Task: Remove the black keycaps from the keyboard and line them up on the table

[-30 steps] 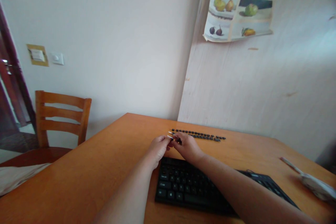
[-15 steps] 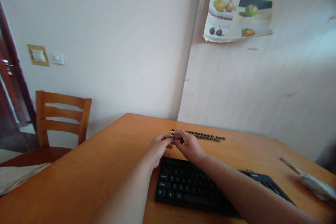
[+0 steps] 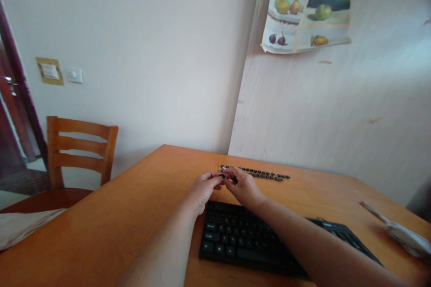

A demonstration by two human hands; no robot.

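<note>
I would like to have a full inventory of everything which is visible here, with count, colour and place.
Small item: number unclear, dark and silvery, between both hands' fingertips
Keyboard: one, black, on table, partly under right forearm
Loose keycaps: many, black, in rows beyond hands
Table: one, orange-brown, centre
Wrapped item: one, pale, table's right side
Chair: one, brown, left
Cloth: one, whitish, lower left
Fruit pictures: one sheet, multicoloured, upper right
Wall plates: two, white, left wall
Door: one, reddish-brown, far left
Walls: pale, behind table
Left hand: one, bare, above table
Right hand: one, bare, beside it
</note>
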